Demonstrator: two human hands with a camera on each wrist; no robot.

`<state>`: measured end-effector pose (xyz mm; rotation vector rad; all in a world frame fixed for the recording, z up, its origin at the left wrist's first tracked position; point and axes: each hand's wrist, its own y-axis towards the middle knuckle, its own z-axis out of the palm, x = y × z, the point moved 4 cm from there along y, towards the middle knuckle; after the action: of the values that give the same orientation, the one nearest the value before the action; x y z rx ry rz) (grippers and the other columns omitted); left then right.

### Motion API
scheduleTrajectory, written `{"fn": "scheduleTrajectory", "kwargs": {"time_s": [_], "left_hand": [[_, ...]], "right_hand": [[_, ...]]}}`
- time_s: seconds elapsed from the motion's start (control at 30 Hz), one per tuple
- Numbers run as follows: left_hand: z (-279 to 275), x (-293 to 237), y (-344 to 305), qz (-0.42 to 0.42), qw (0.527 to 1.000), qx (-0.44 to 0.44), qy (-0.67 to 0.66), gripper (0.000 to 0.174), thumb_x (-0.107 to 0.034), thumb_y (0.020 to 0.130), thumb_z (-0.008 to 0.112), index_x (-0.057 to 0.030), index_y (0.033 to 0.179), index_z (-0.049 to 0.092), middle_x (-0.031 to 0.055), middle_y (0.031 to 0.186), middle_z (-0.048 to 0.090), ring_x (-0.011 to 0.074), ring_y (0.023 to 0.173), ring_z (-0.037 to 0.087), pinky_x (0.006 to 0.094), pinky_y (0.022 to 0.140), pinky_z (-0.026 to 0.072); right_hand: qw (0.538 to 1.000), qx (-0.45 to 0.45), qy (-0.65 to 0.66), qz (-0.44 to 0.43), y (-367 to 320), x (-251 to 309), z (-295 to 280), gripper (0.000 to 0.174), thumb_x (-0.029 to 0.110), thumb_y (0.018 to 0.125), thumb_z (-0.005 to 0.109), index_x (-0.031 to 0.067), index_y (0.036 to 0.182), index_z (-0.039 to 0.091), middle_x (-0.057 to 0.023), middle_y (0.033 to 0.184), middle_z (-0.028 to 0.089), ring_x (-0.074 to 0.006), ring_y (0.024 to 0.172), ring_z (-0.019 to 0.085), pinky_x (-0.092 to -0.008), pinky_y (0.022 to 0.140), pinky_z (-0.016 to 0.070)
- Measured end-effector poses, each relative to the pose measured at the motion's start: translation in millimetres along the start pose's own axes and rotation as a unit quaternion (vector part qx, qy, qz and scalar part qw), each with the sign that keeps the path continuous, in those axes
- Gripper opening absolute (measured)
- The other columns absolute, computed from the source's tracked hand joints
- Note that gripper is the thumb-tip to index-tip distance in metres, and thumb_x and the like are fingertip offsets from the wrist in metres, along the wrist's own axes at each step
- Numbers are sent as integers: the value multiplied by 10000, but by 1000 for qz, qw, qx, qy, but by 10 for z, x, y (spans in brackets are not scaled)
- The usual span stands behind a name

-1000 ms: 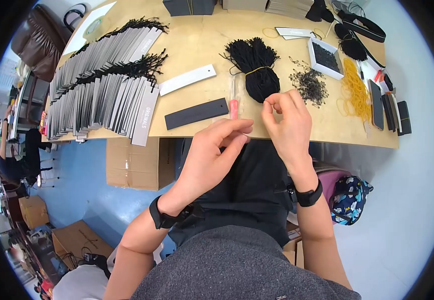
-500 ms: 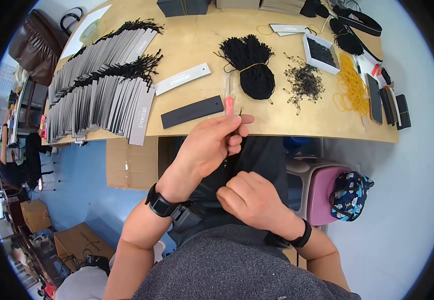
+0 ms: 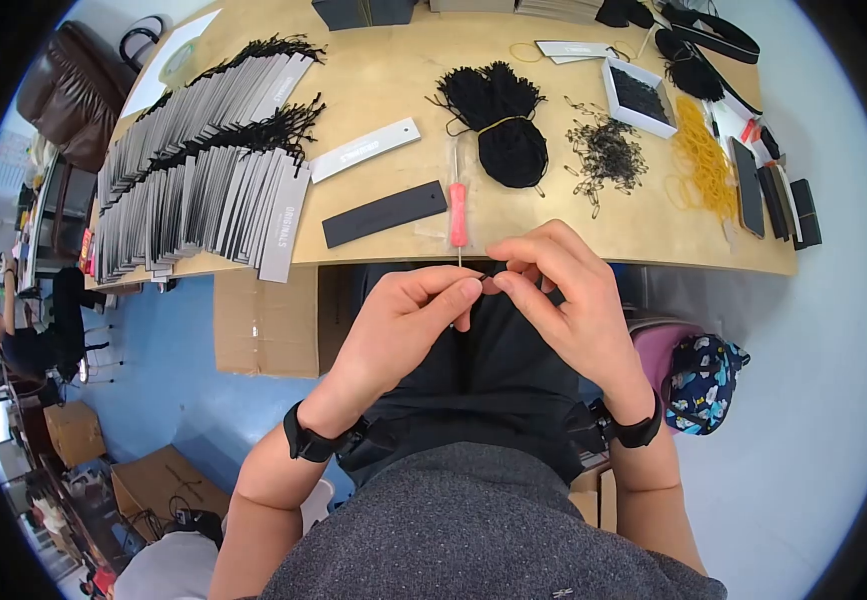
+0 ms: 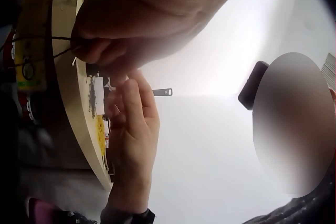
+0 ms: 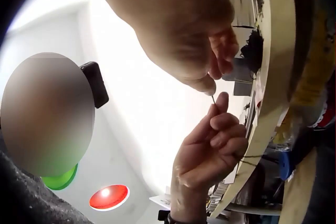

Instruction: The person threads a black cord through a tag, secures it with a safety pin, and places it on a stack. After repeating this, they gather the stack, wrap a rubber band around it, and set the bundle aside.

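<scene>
Just in front of the table edge, my left hand (image 3: 409,320) pinches a thin black cord (image 4: 60,38) between thumb and fingers; its two strands trail from the hand in the left wrist view. My right hand (image 3: 569,300) meets it fingertip to fingertip, thumb and forefinger pinching a thin strand of the cord that spans the small gap in the right wrist view. Beyond the hands lie a tool with a pink handle (image 3: 458,215) and a bundle of black cords (image 3: 512,150) tied with a yellow band. A black tag (image 3: 384,215) and a white tag (image 3: 366,150) lie to the left.
Rows of grey tags (image 3: 204,210) with black cords fill the table's left side. On the right are a pile of small black pins (image 3: 606,158), a white box (image 3: 669,128) of small black pieces, yellow rubber bands (image 3: 704,165) and a phone (image 3: 748,188).
My right hand, first by the cord bundle, dropped toward the lap and has now risen to meet my left hand's fingertips. My left hand has moved slightly down, still pinching the cord.
</scene>
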<state>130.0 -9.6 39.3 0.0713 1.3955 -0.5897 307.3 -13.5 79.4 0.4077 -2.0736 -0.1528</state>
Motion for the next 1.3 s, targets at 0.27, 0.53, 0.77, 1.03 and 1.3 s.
{"fn": "scheduleTrajectory", "kwargs": {"time_s": [0.27, 0.53, 0.77, 1.03, 1.3], "left_hand": [[-10, 25, -29, 36, 993, -7, 110, 221, -172, 1022, 617, 12, 1097, 715, -18, 758, 625, 43, 720, 544, 223, 652, 450], [-16, 82, -55, 49, 996, -73, 24, 145, -103, 962, 695, -2, 1064, 713, 19, 858, 708, 57, 785, 625, 201, 686, 471], [-118, 118, -13, 32, 994, -101, -40, 140, -109, 944, 718, 4, 1026, 731, 58, 886, 730, 77, 731, 609, 217, 668, 466], [-123, 136, 64, 17, 992, -97, -79, 149, -114, 949, 712, 6, 1035, 730, 63, 885, 724, 84, 733, 611, 225, 679, 471], [-107, 161, 77, 14, 992, -68, -101, 158, -109, 948, 709, 4, 1058, 726, 66, 895, 727, 88, 753, 614, 231, 691, 481]], "right_hand": [[999, 37, 22, 6, -14, -38, 65, 118, 56, 880, 728, 19, 947, 638, -84, 876, 582, -207, 727, 639, -313, 651, 511], [990, -54, -115, 59, 5, -303, 11, 108, 100, 897, 694, 27, 951, 634, -120, 883, 587, -301, 771, 637, -381, 688, 511], [933, -120, -340, 14, 316, -671, -122, 116, 150, 873, 704, 39, 869, 670, -112, 875, 614, -325, 827, 644, -433, 702, 520], [979, -61, -105, 165, 30, -464, -139, 160, 161, 912, 697, 4, 893, 668, -54, 770, 625, -183, 667, 607, -325, 621, 498], [857, 116, 407, 294, -87, -379, 192, 250, 248, 1027, 613, 14, 963, 670, 57, 723, 529, -30, 622, 440, -204, 551, 342]]}}
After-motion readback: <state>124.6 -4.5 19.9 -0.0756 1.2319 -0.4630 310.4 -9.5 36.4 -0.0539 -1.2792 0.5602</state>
